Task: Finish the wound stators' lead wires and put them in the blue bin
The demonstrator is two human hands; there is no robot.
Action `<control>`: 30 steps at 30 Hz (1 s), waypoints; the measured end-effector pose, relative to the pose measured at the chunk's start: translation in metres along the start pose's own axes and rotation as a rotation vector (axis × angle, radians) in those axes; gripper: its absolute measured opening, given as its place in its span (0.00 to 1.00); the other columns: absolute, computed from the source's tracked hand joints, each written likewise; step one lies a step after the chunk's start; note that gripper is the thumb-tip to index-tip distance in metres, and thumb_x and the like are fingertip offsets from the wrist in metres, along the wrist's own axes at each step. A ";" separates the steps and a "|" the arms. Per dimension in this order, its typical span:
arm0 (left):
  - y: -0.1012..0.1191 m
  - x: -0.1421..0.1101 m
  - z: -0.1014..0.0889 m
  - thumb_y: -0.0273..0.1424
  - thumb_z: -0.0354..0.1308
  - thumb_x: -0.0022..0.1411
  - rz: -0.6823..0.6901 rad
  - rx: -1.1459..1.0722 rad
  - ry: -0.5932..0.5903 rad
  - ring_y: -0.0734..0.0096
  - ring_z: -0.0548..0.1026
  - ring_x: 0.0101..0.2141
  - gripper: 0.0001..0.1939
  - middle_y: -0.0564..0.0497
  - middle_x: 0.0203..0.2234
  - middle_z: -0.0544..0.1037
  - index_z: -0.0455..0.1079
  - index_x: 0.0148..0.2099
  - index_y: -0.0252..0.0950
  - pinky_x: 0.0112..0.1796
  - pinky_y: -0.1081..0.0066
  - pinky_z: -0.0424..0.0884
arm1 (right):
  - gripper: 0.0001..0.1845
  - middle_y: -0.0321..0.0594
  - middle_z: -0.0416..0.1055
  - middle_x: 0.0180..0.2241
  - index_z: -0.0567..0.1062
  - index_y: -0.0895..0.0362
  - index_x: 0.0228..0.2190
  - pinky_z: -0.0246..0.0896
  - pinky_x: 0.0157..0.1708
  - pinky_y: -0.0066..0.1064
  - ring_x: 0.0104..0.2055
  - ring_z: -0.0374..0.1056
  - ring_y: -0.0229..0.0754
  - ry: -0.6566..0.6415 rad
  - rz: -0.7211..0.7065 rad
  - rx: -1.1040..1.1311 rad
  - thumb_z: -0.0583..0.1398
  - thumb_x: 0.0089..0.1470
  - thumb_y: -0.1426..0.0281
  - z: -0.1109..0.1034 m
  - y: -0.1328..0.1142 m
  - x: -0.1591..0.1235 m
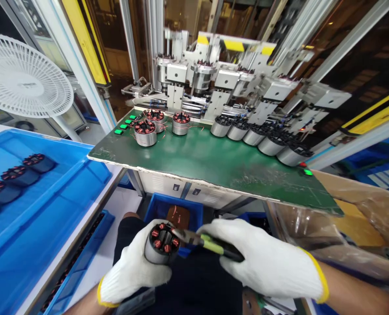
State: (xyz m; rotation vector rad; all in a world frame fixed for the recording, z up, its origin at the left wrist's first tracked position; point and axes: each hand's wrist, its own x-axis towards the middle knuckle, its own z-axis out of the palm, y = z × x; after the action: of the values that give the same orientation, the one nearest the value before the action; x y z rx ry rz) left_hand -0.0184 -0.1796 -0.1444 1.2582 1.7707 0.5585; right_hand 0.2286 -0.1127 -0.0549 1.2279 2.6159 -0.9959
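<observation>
My left hand (133, 267), in a white glove, is closed around a wound motor stator (162, 243) with copper coils, held low over my lap. My right hand (263, 258), also gloved, grips a pair of green-handled cutters (207, 243) whose tip touches the stator's coil end. Three wound stators (145, 132) stand at the back left of the green bench (201, 159). A row of several unwound stators (253, 135) lines the back right.
A winding machine (214, 78) rises behind the bench. A blue tray (33, 192) at left holds several finished stators. A white fan (20, 74) stands far left. A small blue bin (178, 212) with copper scrap sits under the bench; cardboard boxes (352, 218) at right.
</observation>
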 end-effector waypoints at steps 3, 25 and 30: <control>0.004 -0.007 -0.005 0.26 0.58 0.34 0.039 0.015 0.049 0.58 0.77 0.41 0.39 0.52 0.44 0.76 0.63 0.54 0.43 0.38 0.70 0.74 | 0.41 0.40 0.63 0.54 0.60 0.43 0.58 0.61 0.47 0.42 0.51 0.63 0.51 0.151 0.085 -0.179 0.54 0.41 0.78 0.004 0.007 -0.005; 0.016 -0.019 -0.006 0.24 0.57 0.30 0.089 0.083 0.068 0.62 0.75 0.37 0.36 0.49 0.44 0.73 0.64 0.48 0.45 0.40 0.66 0.72 | 0.30 0.38 0.71 0.41 0.70 0.47 0.50 0.64 0.42 0.37 0.42 0.68 0.47 0.006 0.045 -0.074 0.54 0.44 0.77 0.015 0.006 0.010; 0.026 -0.024 -0.005 0.26 0.60 0.32 0.082 0.010 0.092 0.64 0.75 0.35 0.33 0.53 0.39 0.75 0.63 0.46 0.46 0.38 0.68 0.71 | 0.38 0.40 0.63 0.54 0.62 0.47 0.57 0.61 0.50 0.39 0.53 0.62 0.48 0.100 0.082 -0.098 0.53 0.43 0.78 0.016 0.006 0.007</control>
State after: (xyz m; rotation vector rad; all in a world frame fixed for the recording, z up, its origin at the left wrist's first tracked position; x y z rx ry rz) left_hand -0.0067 -0.1907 -0.1130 1.3360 1.8057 0.6643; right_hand 0.2249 -0.1149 -0.0727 1.3828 2.6282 -0.8025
